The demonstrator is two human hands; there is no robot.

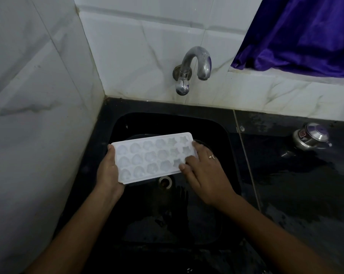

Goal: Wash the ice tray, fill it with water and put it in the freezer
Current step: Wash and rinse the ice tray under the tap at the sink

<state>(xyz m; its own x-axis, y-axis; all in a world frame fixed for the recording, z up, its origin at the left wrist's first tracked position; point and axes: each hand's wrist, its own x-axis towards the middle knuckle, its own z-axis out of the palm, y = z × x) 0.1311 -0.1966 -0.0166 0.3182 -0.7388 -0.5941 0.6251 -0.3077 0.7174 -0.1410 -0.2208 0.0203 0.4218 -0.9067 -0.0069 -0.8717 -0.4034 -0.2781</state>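
Note:
A white ice tray (pixel 147 157) with star and shell shaped cells hangs over the black sink (pixel 224 139), cells facing up. My left hand (pixel 108 171) grips its left end, thumb on top of the rim and fingers beneath. My right hand (pixel 204 171) holds the right end, fingers lying across the last cells; a ring shows on one finger. The steel tap (pixel 194 66) juts from the tiled wall above the sink, and no water runs from it.
The sink drain (pixel 165 181) shows just below the tray. A black wet counter (pixel 297 184) lies to the right with a small steel pot (pixel 310 137) on it. A white tiled wall (pixel 38 115) closes the left side. A purple curtain (pixel 305 32) hangs at the upper right.

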